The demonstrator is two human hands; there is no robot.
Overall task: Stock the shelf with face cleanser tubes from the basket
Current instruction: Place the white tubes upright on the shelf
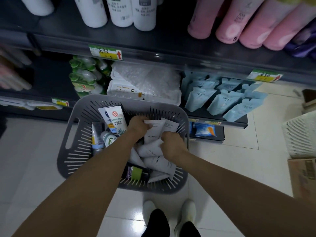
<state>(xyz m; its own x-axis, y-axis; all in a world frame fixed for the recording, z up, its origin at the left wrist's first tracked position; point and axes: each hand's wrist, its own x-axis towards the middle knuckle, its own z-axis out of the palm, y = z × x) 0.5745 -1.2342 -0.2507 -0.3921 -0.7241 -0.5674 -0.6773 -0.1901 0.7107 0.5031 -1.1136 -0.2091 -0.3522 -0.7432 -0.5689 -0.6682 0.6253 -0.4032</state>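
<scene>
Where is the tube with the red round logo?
Head view: the red-logo tube lies in the grey basket, far left, beside the left hand, overlapping a blue-and-white tube.

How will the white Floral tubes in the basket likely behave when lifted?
Probably pliable: the white tubes lie slumped over one another in the basket. Flat crimped ends should stop rolling. Smooth skins may slip in the left hand or right hand.

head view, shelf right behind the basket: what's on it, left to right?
green-capped bottles → white boxes → blue pouches
</scene>
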